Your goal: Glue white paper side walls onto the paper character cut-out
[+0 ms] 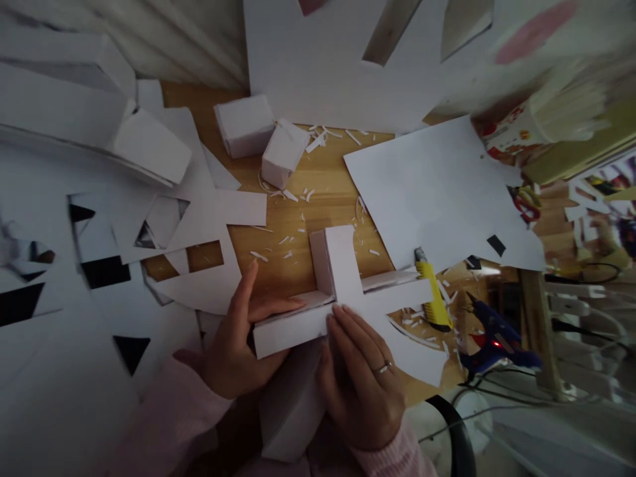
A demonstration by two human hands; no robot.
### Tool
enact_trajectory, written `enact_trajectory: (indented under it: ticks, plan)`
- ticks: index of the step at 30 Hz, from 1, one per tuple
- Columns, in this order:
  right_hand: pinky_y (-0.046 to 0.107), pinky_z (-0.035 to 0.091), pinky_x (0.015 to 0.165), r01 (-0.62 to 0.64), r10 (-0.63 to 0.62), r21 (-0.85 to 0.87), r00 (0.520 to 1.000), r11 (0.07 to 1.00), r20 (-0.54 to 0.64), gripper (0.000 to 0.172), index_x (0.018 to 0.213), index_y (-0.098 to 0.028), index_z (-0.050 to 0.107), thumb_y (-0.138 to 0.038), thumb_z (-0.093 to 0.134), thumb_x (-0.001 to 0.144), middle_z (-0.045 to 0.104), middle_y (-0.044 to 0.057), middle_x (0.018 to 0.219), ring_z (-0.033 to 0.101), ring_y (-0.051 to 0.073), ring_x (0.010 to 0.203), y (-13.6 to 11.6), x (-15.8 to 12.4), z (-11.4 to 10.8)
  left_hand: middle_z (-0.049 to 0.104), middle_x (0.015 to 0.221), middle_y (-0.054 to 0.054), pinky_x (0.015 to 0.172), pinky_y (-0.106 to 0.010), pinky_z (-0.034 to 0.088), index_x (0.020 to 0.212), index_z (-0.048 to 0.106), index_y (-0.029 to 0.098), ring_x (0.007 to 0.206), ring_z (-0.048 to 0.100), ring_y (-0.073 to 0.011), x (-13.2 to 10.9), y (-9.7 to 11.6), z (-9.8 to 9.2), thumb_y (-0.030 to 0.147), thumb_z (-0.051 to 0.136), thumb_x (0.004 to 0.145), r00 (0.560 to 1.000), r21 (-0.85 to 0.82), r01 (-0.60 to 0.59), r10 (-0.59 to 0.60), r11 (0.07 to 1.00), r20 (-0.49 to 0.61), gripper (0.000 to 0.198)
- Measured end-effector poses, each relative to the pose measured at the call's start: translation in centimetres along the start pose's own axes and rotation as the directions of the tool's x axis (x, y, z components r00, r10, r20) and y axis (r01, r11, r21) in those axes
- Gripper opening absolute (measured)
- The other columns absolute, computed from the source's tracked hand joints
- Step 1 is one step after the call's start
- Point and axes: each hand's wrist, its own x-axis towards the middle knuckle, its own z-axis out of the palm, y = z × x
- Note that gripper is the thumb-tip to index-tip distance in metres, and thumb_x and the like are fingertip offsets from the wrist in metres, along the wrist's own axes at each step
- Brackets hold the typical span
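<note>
A white cross-shaped cardboard box structure is in front of me, with folded walls along its arms. My left hand is closed round its left arm, the thumb raised and the fingers along the wall. My right hand, with a ring on one finger, presses its fingertips together on the structure near the middle. The structure's lower part runs down between my hands and is partly hidden. A yellow utility knife lies by the right arm of the structure.
Two small white boxes stand at the back of the wooden table. Paper scraps are scattered around. White card sheets and cut-outs lie on both sides. A blue glue gun with a red light sits at right, near cables.
</note>
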Motion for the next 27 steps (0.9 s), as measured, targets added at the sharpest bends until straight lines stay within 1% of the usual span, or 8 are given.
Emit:
enact_trajectory:
  ticks: [6,11,13,15,17,19,21,27]
  plan:
    - [0.040,0.054,0.096,0.033,-0.033,-0.018,0.999,0.999,0.018,0.040,0.120,-0.006,0.061,-0.003,0.060,0.080,0.067,0.016,0.119,0.057,0.026,0.120,0.2,-0.1,0.0,0.072,0.109,-0.003,0.098,-0.035,0.050,0.151,0.006,0.023,0.103,0.067,-0.0211,0.1,-0.1,0.1,0.013,0.072,0.073,0.998,-0.011,-0.057,0.057,0.998,-0.018,0.102]
    - [0.042,0.055,0.093,0.155,-0.142,-0.099,0.982,0.983,0.125,0.035,0.117,-0.017,0.066,-0.016,0.060,0.082,0.064,0.012,0.125,0.055,0.027,0.122,-0.1,-0.1,0.0,0.072,0.109,-0.004,0.099,-0.038,0.049,0.150,0.006,0.022,0.104,0.067,-0.0224,0.3,0.2,0.2,0.013,0.071,0.075,0.999,-0.037,-0.051,0.051,0.998,-0.021,0.099]
    - [0.042,0.052,0.098,0.211,-0.204,-0.056,0.972,0.976,0.114,0.035,0.115,-0.019,0.066,-0.015,0.060,0.082,0.068,0.008,0.118,0.053,0.026,0.123,-0.5,0.0,0.1,0.072,0.110,-0.003,0.099,-0.039,0.049,0.150,0.006,0.023,0.103,0.067,-0.0229,0.3,0.1,0.1,0.015,0.072,0.075,0.997,-0.048,-0.070,0.069,0.996,-0.014,0.100]
    - [0.037,0.048,0.105,0.267,-0.267,0.010,0.959,0.964,0.095,0.035,0.115,-0.016,0.066,-0.011,0.060,0.081,0.072,0.005,0.112,0.053,0.022,0.124,-0.7,0.1,0.3,0.071,0.111,-0.003,0.100,-0.040,0.048,0.150,0.005,0.023,0.105,0.066,-0.0236,0.2,-0.1,0.1,0.016,0.072,0.075,0.998,-0.069,-0.059,0.059,0.996,0.001,0.101]
    - [0.032,0.047,0.106,0.309,-0.313,0.053,0.940,0.950,0.136,0.035,0.116,-0.012,0.065,-0.009,0.056,0.082,0.071,0.004,0.115,0.054,0.018,0.123,-0.9,0.3,0.5,0.071,0.112,-0.002,0.101,-0.040,0.047,0.150,0.005,0.024,0.106,0.065,-0.0241,0.1,-0.3,0.0,0.016,0.072,0.075,0.999,-0.087,-0.039,0.039,0.995,-0.002,0.101]
    - [0.029,0.047,0.106,0.307,-0.310,0.050,0.928,0.950,0.208,0.034,0.119,-0.012,0.063,-0.009,0.051,0.087,0.067,0.003,0.123,0.056,0.016,0.122,-1.1,0.4,0.5,0.071,0.113,-0.002,0.101,-0.041,0.047,0.150,0.005,0.026,0.106,0.066,-0.0241,0.0,-0.4,0.0,0.014,0.071,0.076,1.000,-0.089,-0.022,0.022,0.996,-0.004,0.100]
    - [0.029,0.047,0.107,0.284,-0.284,0.039,0.924,0.958,0.257,0.034,0.122,-0.013,0.062,-0.011,0.049,0.091,0.064,0.002,0.127,0.055,0.016,0.123,-1.1,0.5,0.3,0.071,0.113,-0.003,0.101,-0.043,0.048,0.150,0.006,0.026,0.104,0.067,-0.0243,-0.1,-0.5,0.1,0.013,0.071,0.075,0.999,-0.082,-0.045,0.044,0.996,-0.008,0.101]
    - [0.033,0.045,0.110,0.228,-0.237,0.066,0.930,0.972,0.280,0.039,0.126,-0.013,0.060,-0.007,0.049,0.089,0.060,0.004,0.132,0.050,0.018,0.129,-1.6,0.3,-0.1,0.067,0.116,-0.008,0.099,-0.045,0.050,0.150,-0.009,0.028,0.109,0.064,-0.0235,-0.3,0.0,-0.5,0.013,0.067,0.077,0.996,-0.014,-0.087,0.087,0.996,0.021,0.106]
